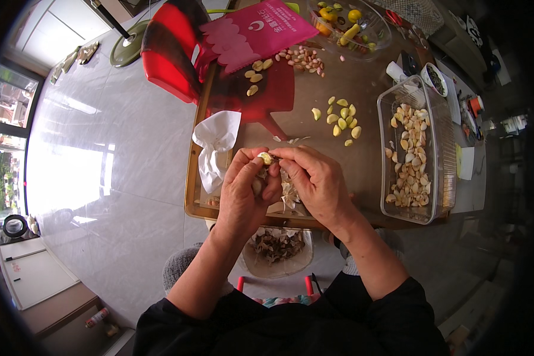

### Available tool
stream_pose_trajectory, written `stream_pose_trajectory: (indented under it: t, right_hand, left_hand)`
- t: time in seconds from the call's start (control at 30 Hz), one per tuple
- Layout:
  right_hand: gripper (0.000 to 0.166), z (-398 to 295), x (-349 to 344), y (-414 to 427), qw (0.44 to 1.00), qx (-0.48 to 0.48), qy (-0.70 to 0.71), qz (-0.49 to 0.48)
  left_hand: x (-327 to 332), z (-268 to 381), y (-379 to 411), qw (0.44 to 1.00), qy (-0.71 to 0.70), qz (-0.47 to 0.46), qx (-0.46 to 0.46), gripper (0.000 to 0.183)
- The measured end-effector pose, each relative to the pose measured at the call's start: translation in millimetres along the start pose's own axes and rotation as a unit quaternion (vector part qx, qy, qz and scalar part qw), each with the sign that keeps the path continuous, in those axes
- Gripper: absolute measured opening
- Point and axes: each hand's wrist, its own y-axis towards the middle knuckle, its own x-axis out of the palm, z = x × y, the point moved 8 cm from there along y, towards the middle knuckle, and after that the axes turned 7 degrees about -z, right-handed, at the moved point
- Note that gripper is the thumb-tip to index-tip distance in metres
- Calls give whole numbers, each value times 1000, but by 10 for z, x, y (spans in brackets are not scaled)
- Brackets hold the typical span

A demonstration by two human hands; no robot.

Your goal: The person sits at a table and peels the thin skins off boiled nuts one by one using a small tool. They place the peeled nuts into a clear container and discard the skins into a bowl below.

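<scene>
My left hand holds a partly peeled garlic clove between thumb and fingers, with more garlic tucked in its palm. The fingertips of my right hand pinch the skin at the clove's right side. Garlic skins lie on the table under and between the hands. Beyond them is a loose group of peeled cloves. To the right, a clear plastic container holds many unpeeled cloves. Below the table edge stands a bin with dry skins in it.
A crumpled white tissue lies at the table's left. Farther back are peanuts, larger pale pieces, a pink bag and a clear bowl of small fruits. A red plastic chair stands at the far left corner.
</scene>
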Motion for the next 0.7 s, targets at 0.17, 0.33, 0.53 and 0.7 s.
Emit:
stream_pose_trajectory:
  t: [0.17, 0.33, 0.53, 0.7]
  right_hand:
    - [12, 95, 19, -19, 1000, 21, 0, 6]
    - [12, 184, 43, -54, 992, 84, 97, 10]
    - [20, 222, 20, -56, 986, 147, 79, -28]
    - [18, 291, -47, -47, 982, 144, 118, -23]
  left_hand:
    - [46, -10, -16, 1000, 17, -3, -3, 12]
    - [71, -7, -5, 1000, 24, 2, -12, 12]
    - [28, -16, -14, 997, 72, -5, -10, 11]
    - [106, -10, -23, 980, 201, 10, -3, 14]
